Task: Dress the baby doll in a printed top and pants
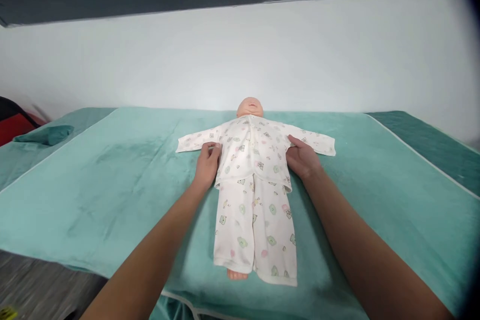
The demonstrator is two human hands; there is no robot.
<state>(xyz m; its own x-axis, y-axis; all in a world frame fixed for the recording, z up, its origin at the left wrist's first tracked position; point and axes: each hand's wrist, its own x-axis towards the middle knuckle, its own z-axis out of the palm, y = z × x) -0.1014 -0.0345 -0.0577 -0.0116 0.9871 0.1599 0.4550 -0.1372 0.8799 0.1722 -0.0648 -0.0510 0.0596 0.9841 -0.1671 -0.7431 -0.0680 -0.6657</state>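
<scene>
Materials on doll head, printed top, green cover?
Doll head: probably vinyl or similar plastic, satin; smooth, moulded, with a faint sheen.
Printed top: likely thin cotton knit, matte; limp drape and wavy hem, fibre unconfirmed.
Green cover: looks like short-pile velvet or fleece; darker brushed patches suggest a nap.

White wall (150, 60) beyond teal cloth (112, 180)

Doll (250, 108) in pajamas (253, 157) on the cloth (127, 175), between left hand (207, 164) and right hand (304, 159) — wall (243, 55) behind.

White wall (240, 55), grey floor (35, 285).
</scene>
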